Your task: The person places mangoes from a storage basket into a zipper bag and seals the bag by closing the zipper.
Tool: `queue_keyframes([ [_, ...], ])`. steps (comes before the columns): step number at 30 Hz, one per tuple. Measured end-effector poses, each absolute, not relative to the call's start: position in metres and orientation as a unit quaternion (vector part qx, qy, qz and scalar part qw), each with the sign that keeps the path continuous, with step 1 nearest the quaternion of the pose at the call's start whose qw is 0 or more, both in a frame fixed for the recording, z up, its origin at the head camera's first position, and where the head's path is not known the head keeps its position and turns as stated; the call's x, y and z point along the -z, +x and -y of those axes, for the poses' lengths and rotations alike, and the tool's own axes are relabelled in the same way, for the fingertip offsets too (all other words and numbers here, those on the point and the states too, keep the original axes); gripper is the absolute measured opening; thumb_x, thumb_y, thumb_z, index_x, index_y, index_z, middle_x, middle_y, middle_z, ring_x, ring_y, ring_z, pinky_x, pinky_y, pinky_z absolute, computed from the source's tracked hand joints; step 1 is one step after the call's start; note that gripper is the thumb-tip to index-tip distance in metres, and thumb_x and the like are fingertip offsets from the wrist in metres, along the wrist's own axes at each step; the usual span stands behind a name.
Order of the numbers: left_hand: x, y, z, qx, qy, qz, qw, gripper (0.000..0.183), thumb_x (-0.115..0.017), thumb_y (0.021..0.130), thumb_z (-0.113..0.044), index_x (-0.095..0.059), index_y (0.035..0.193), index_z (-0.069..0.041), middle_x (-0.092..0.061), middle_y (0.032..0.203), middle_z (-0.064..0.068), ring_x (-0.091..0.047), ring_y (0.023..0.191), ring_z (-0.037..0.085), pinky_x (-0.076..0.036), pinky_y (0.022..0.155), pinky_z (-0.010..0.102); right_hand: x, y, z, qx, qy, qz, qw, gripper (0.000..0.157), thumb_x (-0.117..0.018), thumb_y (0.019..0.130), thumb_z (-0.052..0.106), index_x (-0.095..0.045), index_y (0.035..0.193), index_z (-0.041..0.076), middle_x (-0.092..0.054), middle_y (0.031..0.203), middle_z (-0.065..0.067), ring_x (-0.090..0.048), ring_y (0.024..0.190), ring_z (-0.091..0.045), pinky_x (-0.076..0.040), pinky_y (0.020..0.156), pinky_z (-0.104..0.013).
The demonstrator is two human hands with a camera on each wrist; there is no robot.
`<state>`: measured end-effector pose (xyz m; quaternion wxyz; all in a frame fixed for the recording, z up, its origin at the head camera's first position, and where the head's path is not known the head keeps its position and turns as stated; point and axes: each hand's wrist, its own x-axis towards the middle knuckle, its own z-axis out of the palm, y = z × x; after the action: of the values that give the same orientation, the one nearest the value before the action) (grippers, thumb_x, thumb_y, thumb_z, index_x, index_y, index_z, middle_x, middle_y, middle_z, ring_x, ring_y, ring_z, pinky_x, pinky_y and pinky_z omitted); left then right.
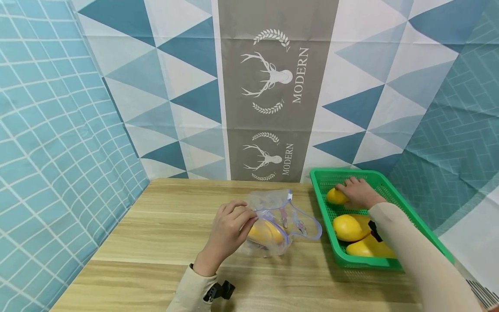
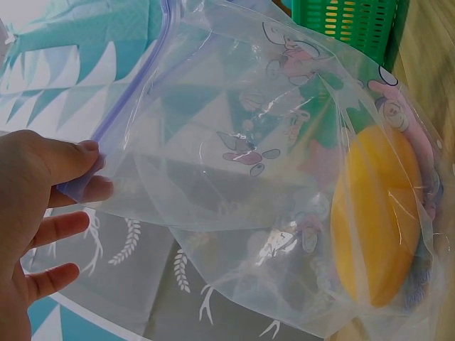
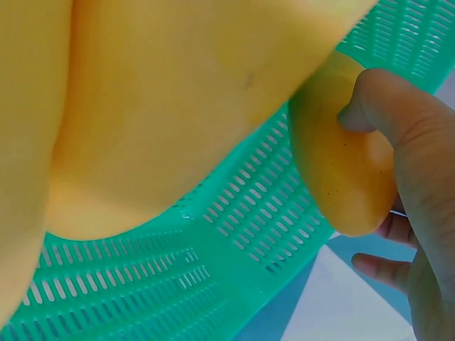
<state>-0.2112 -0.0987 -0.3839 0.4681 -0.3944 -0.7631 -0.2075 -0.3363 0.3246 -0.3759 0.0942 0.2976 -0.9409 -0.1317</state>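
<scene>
My left hand (image 1: 231,225) pinches the purple-edged mouth of a clear zip bag (image 1: 302,227) between thumb and index finger. Pink cartoon prints show on its plastic, and a yellow mango (image 2: 377,220) lies in the bottom. Over at the right, my right hand (image 1: 360,195) grips a smaller mango (image 3: 334,163) at the far left part of a green basket (image 1: 370,262). In the right wrist view the thumb presses on this mango's side, with other fingers partly hidden behind it.
Two larger yellow fruits, one a rounded fruit (image 1: 347,227) and one a longer fruit (image 1: 368,248), lie in the near half of the basket under my right forearm. The wooden table (image 1: 163,242) meets a patterned wall covering (image 1: 187,108) at the back.
</scene>
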Motion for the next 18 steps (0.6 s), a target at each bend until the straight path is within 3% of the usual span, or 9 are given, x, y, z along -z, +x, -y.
queue_keyframes([
  [18,0.384,-0.211,0.099,0.203,-0.395,0.759,0.475,0.009,-0.069,0.094,-0.016,-0.073,0.088,-0.010,-0.071,0.085,0.001,-0.065,0.097,0.027,-0.050,0.079,0.044,0.350,-0.311,-0.320,0.102,0.316,0.936,0.120,0.052,-0.082,0.080,0.018,-0.059,0.124,0.005,-0.056,0.099,-0.014,-0.052,0.093,-0.036,-0.046,0.078,-0.054],
])
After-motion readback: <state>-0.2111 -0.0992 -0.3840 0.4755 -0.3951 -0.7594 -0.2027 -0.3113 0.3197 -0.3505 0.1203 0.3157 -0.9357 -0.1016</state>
